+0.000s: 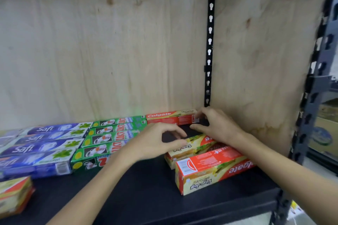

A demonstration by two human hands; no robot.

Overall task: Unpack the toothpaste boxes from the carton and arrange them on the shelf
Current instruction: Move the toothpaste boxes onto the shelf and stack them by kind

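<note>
A red Colgate box [170, 118] lies along the plywood back wall of the black shelf [146, 188]. My right hand [215, 126] touches that box's right end with its fingertips, the thumb stretched out apart over bare shelf. My left hand [157, 140] hovers just in front of the box, its fingers loosely curved with nothing between them. Two more Colgate boxes lie slanted at the right: one [190, 149] partly under my right wrist, the other [210, 171] nearer the shelf's front edge. The carton is out of view.
Rows of blue Safi boxes [42, 148] and green toothpaste boxes [109, 135] fill the shelf's left and middle. Another Colgate box [14, 195] sits at the front left. A black slotted upright [210, 42] stands in the back corner, a grey rack post [314, 97] at the right.
</note>
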